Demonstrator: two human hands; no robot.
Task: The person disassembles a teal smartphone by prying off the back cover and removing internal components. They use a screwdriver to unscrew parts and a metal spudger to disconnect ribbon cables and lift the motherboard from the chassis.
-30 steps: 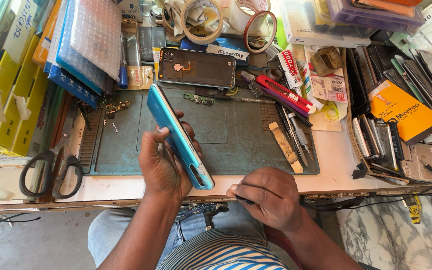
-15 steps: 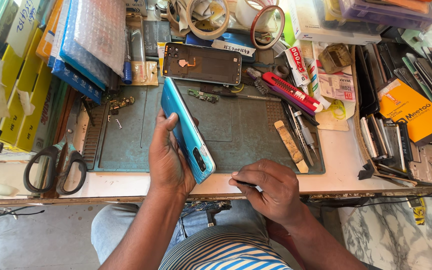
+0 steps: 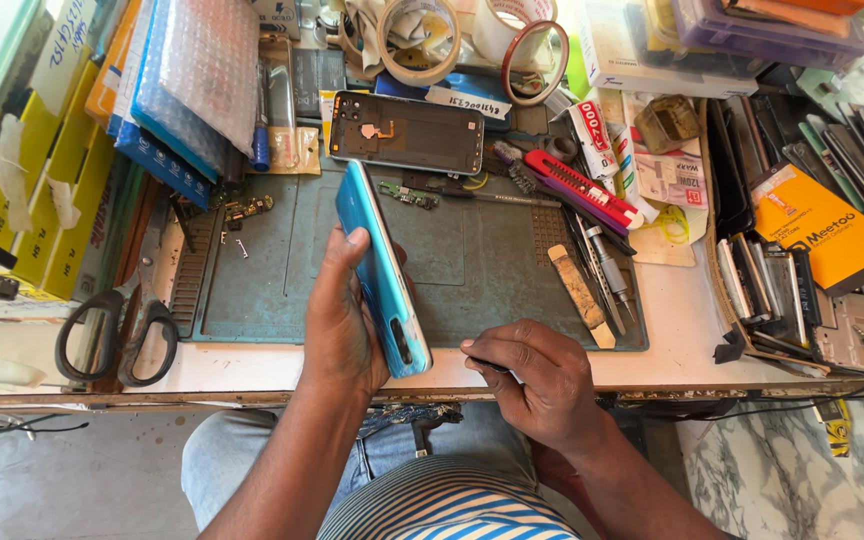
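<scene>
Left hand (image 3: 342, 325) grips blue phone (image 3: 382, 270) on edge above green mat (image 3: 472, 265) | right hand (image 3: 537, 385) pinches a thin dark tool (image 3: 487, 365) (tip unclear) | phone apparently unopened; dark back cover (image 3: 407, 132) lies apart, removed.

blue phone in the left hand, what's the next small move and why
Probably bring the thin tool pinched in the right hand up to the lower edge of the blue phone. The left hand grips the phone on edge above the green mat, its side facing the right hand, while the tool tip sits apart from it.
</scene>
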